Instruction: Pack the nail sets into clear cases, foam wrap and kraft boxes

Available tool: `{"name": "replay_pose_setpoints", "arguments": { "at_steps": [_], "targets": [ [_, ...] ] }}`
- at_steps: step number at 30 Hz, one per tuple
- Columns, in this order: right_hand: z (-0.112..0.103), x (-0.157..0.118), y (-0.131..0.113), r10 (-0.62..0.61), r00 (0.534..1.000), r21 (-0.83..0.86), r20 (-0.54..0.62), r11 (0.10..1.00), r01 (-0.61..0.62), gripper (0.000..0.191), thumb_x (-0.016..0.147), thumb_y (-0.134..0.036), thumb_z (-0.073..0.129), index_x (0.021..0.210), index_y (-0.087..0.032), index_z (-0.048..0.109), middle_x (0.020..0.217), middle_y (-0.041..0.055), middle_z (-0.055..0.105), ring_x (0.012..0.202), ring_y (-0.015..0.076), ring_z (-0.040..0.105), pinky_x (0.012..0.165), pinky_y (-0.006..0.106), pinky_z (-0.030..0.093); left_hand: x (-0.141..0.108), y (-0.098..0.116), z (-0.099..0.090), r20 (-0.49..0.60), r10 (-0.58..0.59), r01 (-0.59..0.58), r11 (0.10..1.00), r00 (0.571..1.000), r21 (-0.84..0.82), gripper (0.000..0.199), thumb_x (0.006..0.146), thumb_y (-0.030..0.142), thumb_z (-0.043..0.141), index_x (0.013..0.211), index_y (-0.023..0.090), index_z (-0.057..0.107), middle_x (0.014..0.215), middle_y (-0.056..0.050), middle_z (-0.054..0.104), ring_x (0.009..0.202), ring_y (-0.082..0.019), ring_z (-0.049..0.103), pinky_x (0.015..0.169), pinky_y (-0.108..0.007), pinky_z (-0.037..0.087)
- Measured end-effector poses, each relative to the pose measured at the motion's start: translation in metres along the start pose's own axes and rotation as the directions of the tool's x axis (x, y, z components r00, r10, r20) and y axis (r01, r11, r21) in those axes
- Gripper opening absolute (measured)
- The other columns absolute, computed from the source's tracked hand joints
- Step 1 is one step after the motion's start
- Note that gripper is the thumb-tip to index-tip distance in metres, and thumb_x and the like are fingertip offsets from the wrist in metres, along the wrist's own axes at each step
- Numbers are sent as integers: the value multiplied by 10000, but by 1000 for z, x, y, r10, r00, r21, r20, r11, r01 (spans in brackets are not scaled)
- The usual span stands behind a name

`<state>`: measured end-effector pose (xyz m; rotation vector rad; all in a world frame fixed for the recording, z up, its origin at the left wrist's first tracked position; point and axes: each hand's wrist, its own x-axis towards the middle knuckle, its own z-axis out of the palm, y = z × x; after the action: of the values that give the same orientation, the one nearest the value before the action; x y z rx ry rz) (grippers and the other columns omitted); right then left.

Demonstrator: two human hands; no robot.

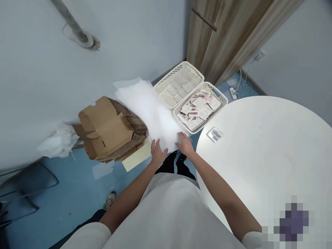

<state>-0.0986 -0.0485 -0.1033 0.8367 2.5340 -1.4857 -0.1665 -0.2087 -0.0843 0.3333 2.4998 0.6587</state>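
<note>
A stack of thin white sheets [153,107] lies in the middle of the view. At its near edge, my left hand [158,152] has its fingers spread and holds nothing. To the right of it my right hand [184,142] touches or hovers over the stack's near right corner, fingers apart. Just beyond that hand stands a white basket filled with printed cards [199,107]. Behind it is a second white basket [178,84] with clear plastic packs. Flat brown cardboard boxes [109,128] are piled left of the sheets.
A round white table [267,148] fills the right side, with a small clear pack [215,134] near its edge. A white plastic bag [58,141] is at the left, above a dark metal-framed chair [28,190]. Another person's shoe [110,200] shows on the floor.
</note>
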Motion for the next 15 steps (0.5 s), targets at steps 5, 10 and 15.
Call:
{"name": "replay_pose_setpoints", "arguments": {
  "at_steps": [5,10,15],
  "targets": [
    [13,29,-15,9,1000,-71,28,997,-7,637,731,-259,538,1316,-194,293,1406,81,242,1293,257,191,1018,408,237,14,-3,-5,-20,-100,95,979,995,-182,700,706,347,569,1303,180,244,1405,-138,151,1313,-269,119,1044,-415,188],
    [22,50,-31,107,994,-160,-38,981,-112,565,704,-264,578,1234,-175,404,1327,151,346,1218,337,297,935,458,293,29,-1,-12,22,-148,148,953,989,-264,719,696,350,579,1307,174,243,1344,-153,283,1258,-283,261,999,-430,246],
    [25,54,-38,180,979,-294,-93,935,-200,244,808,-270,422,963,-196,594,950,113,608,896,254,568,752,370,405,35,-1,-24,64,-69,80,979,996,-186,607,699,313,581,1250,217,345,1124,-103,521,1122,-294,413,924,-481,272]
  ]
}}
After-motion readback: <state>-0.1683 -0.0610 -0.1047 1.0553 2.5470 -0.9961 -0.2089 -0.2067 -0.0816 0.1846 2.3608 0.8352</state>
